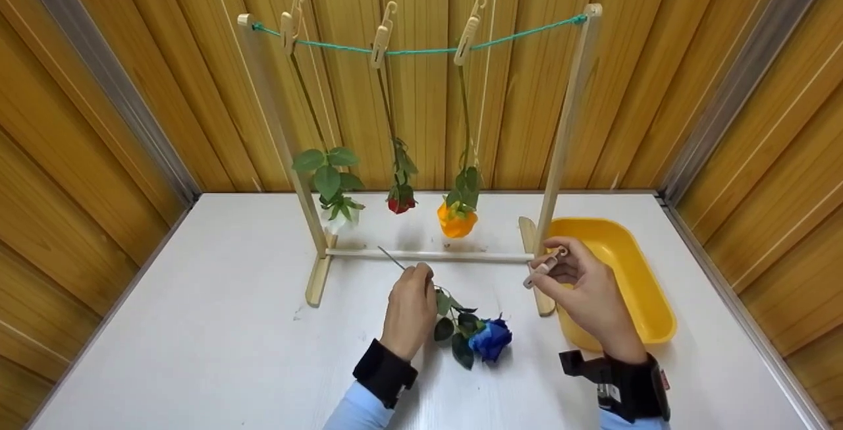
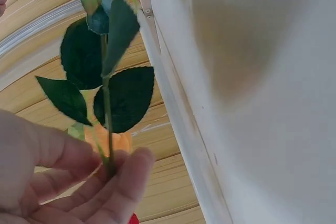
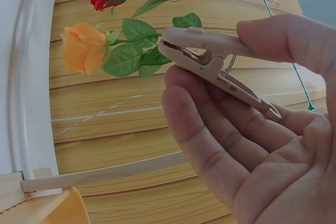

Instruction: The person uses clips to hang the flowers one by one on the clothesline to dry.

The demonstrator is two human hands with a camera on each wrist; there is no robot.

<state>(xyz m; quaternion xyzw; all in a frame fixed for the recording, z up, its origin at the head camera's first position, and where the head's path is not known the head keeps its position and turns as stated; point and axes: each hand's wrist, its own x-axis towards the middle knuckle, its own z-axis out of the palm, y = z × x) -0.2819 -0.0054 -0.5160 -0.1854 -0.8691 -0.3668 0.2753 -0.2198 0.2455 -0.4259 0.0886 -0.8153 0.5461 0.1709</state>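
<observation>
My left hand (image 1: 411, 308) pinches the green stem (image 2: 107, 108) of a blue rose (image 1: 490, 339), whose bloom hangs low to the right above the white table. The bare stem end points up and left past my fingers. In my right hand (image 1: 589, 298) a beige clothespin (image 3: 205, 59) is held between thumb and fingers, its jaws nearly together and nothing between them. Three roses hang head down from a teal cord (image 1: 421, 52), each by a clothespin: a white rose (image 1: 339, 219), a red rose (image 1: 401, 201) and an orange rose (image 1: 457, 220).
A wooden frame (image 1: 571, 120) with two posts and a low crossbar (image 1: 461, 257) carries the cord. The yellow basin (image 1: 649, 285) stands at the right, partly behind my right hand. Wood-patterned walls enclose the white table (image 1: 197, 324) at the back and sides.
</observation>
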